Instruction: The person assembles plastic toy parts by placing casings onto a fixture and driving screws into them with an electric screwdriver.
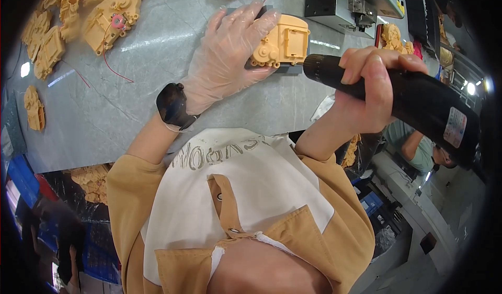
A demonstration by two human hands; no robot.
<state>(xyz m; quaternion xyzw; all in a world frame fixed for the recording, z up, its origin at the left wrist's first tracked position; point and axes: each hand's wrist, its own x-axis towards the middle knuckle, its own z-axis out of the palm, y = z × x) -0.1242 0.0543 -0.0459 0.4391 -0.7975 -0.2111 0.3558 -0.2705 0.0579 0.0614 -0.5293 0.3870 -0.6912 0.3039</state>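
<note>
My left hand (235, 45), in a thin see-through glove, grips the left side of a yellow plastic housing (295, 43). The fingers lie over its far-left edge and the thumb is along its near edge. Under the housing shows part of a dark block (291, 69). My bare right hand (374, 87) is wrapped round a black electric screwdriver (423, 98), held tilted from the right. The screwdriver's nose is against or very close to the housing's near-right corner; the bit's tip is too small to make out.
More yellow housings (110, 24) lie at the far left, one with a pink round part (119, 21) and a red wire. A smaller yellow part (34, 108) lies nearer. At the far right stands a grey machine (361, 6). Another person (421, 150) is at the right.
</note>
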